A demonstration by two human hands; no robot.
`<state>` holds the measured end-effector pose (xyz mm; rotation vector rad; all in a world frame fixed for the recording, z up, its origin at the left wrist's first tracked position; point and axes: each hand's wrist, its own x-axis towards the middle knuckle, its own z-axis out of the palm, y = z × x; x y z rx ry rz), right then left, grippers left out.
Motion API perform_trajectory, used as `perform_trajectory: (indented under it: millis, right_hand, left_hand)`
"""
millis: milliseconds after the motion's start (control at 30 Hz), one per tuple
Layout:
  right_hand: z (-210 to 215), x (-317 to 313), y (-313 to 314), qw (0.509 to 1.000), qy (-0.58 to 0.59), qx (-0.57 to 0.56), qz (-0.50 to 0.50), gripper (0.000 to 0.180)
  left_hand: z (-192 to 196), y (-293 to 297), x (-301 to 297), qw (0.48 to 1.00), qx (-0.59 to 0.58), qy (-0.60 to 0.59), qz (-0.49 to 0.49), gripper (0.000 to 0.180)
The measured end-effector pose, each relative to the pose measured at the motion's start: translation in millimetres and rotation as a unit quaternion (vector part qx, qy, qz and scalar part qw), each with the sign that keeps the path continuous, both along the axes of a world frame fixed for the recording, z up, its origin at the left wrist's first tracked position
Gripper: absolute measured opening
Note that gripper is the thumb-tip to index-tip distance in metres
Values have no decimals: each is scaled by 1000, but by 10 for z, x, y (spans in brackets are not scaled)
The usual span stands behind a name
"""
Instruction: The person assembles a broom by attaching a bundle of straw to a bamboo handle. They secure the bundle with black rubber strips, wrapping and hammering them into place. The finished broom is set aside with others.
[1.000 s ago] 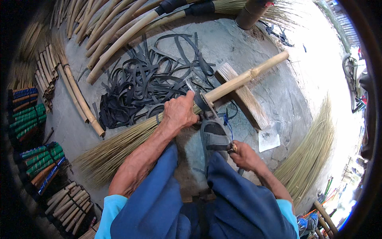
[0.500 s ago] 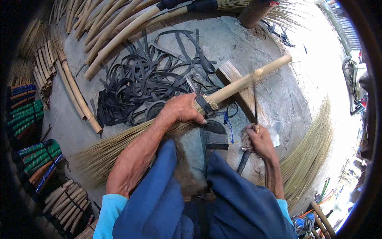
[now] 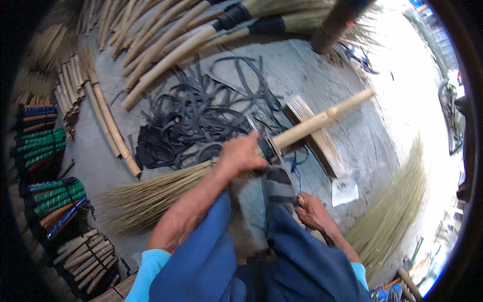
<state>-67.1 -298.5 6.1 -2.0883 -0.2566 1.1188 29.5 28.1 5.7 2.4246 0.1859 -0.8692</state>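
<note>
Left hand (image 3: 245, 152) on the broom (image 3: 161, 199), right hand (image 3: 313, 211) on a blade (image 3: 285, 168)

In the head view, bundles stand in for most of the storage. At the left edge, dark ties gird green-wrapped sticks (image 3: 41, 147), a second green, brown and blue bundle (image 3: 58, 194) and, lower down, bare sticks (image 3: 90, 261). A bluish plastic heap (image 3: 390, 293) at the lower right may be a bag; its contents are too blurred to tell.

The broom lies slantwise before the person, straw to the left, its bamboo handle (image 3: 347, 104) crossing a wooden block (image 3: 317, 138). The left hand's fingers (image 3: 253, 137) are curled closed over the straw's neck, just left of a black band (image 3: 265, 147). The right hand's fingers are closed around the blade's grip, near the right knee; the long blade slants from there up to the broom beside the band. Whether it touches the straw cannot be told. A heap of black strips (image 3: 201, 108) lies on the floor (image 3: 312, 75) beyond the left hand.
</note>
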Motion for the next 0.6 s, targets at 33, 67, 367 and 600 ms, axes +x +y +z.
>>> perform_trajectory:
  millis: [33,67,367,600]
  right_hand:
    - [-29,-38,-38,999,-25,-31,-6,17]
    - [-43,-35,-54,995,-87,-43,-30,18]
    - [26,593,-104,989,-14,-46,-141,18]
    - [66,657,-310,990,-92,-62,89,19]
  left_hand:
    - [16,-78,-92,998,37,-51,18,87]
    - [45,-107,-197,987,63,-146,-17,83]
    - [-8,97,115,997,-64,17,-26,97]
    - [-78,23,103,999,-23,39,-10,95]
